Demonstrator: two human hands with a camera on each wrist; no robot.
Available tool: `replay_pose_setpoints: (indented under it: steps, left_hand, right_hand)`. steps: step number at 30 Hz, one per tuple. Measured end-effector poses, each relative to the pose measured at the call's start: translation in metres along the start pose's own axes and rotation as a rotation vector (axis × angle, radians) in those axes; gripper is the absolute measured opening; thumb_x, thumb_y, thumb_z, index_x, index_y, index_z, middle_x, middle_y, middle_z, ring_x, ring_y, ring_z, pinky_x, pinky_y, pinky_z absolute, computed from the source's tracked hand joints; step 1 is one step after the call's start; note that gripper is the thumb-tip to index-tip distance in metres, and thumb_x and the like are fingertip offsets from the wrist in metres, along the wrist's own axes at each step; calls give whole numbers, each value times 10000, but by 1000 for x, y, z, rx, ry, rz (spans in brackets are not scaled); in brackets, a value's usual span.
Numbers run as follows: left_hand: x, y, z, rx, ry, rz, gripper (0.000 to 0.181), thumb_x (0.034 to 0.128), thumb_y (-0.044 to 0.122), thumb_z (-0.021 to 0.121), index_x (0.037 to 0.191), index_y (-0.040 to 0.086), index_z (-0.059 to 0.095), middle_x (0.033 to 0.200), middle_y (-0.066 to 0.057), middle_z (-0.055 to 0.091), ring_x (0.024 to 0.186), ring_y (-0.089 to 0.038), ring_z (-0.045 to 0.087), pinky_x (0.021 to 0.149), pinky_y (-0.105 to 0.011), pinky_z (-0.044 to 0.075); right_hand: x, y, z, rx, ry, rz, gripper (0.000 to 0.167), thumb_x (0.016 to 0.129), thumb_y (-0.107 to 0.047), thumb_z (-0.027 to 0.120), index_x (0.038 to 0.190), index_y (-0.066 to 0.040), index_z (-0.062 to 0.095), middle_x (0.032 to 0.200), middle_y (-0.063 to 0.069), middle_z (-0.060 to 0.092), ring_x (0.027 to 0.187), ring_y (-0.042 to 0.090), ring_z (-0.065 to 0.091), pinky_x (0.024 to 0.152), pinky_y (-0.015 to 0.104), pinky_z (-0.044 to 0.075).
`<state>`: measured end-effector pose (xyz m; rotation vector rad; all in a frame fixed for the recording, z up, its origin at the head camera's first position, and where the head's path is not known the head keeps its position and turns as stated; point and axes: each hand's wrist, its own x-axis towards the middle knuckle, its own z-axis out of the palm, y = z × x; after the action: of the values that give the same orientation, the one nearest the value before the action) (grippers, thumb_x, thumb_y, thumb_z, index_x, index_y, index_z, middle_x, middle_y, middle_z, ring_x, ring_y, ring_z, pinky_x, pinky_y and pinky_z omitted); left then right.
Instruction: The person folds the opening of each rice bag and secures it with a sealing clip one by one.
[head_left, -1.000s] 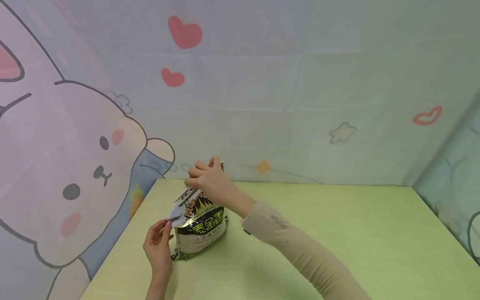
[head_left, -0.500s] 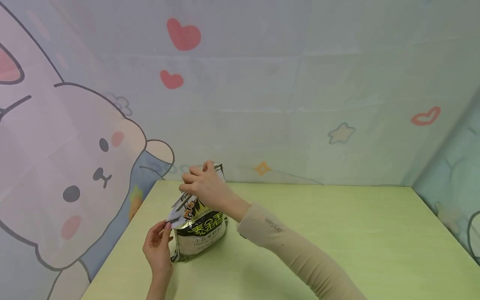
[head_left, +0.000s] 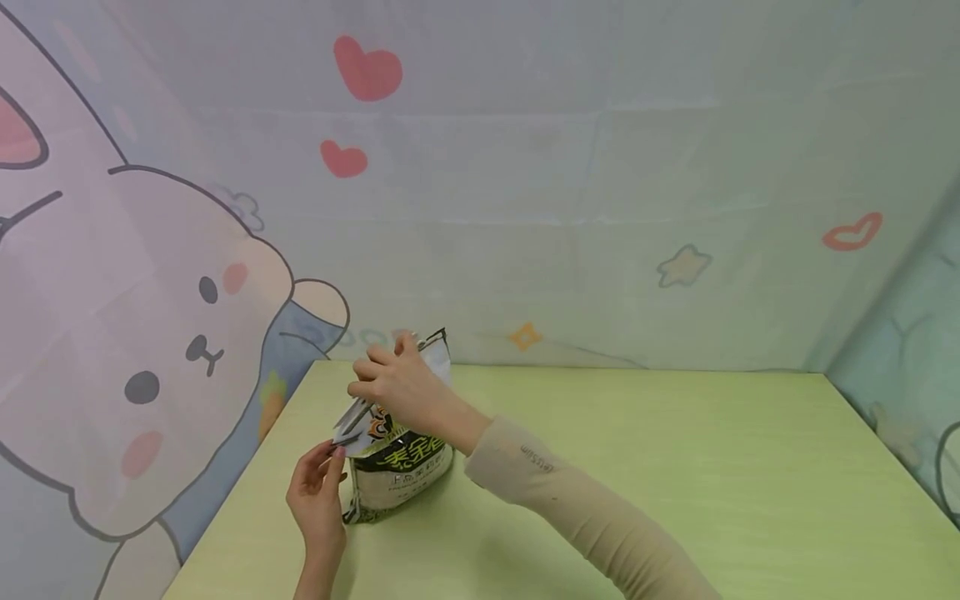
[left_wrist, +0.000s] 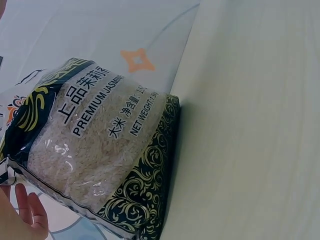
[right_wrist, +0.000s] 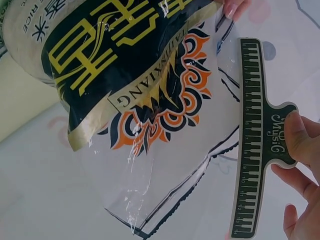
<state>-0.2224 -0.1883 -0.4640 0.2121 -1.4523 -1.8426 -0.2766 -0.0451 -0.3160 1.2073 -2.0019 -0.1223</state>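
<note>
A clear bag of rice (left_wrist: 95, 135) with a dark printed band stands upright on the table in the head view. Its crumpled top edge shows in the right wrist view. My left hand (head_left: 317, 492) pinches the top left corner of the bag between thumb and fingers. Over the bag's top is my right hand (head_left: 408, 387), with thumb and fingers gripping the handle of a long clip (right_wrist: 252, 140). Piano keys and the word "Music" are printed on that clip. It lies alongside the bag's top edge; whether its jaws bite the plastic cannot be told.
The light green table (head_left: 637, 467) extends to the right of the bag. Behind it hangs a backdrop (head_left: 525, 208) printed with hearts, stars and a large rabbit, close to the table's back edge.
My right hand has moved left and slightly down along the bag's top with the clip, uncovering the top right corner. My left hand stays at the left corner.
</note>
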Motion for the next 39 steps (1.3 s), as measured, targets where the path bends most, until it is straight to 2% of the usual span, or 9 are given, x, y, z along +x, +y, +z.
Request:
replay_pose_setpoints:
  steps: [5, 11, 21, 30, 39]
  left_hand:
    - [0, -1, 1, -3, -7, 16, 179, 787, 21, 649, 959, -15, 613, 813, 100, 629, 691, -8, 584, 557, -112, 473]
    - [-1, 0, 0, -59, -24, 35, 226, 760, -47, 651, 977, -56, 590, 836, 70, 626, 708, -31, 583, 636, -116, 511]
    - [-1, 2, -1, -64, -42, 20, 270, 762, -46, 649, 1018, -7, 573, 859, 72, 624, 728, -28, 588, 645, -117, 510]
    - [-1, 1, -3, -57, -34, 11, 311, 755, -44, 657, 1050, -4, 568, 875, 84, 636, 729, -26, 583, 642, -114, 508]
    - [-1, -2, -3, -110, -53, -4, 371, 755, -65, 646, 1106, -42, 527, 851, 86, 656, 733, -19, 610, 663, -129, 516]
  right_hand:
    - [0, -3, 3, 2, -5, -2, 144, 853, -253, 567, 938, -351, 628, 868, -148, 534, 783, 75, 395, 715, 318, 239]
    - [1, -8, 7, 2, -15, -23, 129, 821, -297, 604, 937, -352, 619, 852, -140, 512, 776, 77, 381, 703, 305, 237]
    - [1, -18, 11, 3, -67, -41, 141, 818, -257, 640, 931, -335, 606, 883, -141, 507, 812, 69, 393, 711, 315, 228]
    - [3, -27, 14, -40, -60, -58, 205, 915, -188, 489, 940, -355, 606, 878, -148, 503, 785, 71, 364, 706, 308, 222]
    - [3, -34, 17, -71, -91, -83, 201, 897, -190, 520, 957, -366, 596, 898, -157, 500, 822, 65, 394, 740, 313, 265]
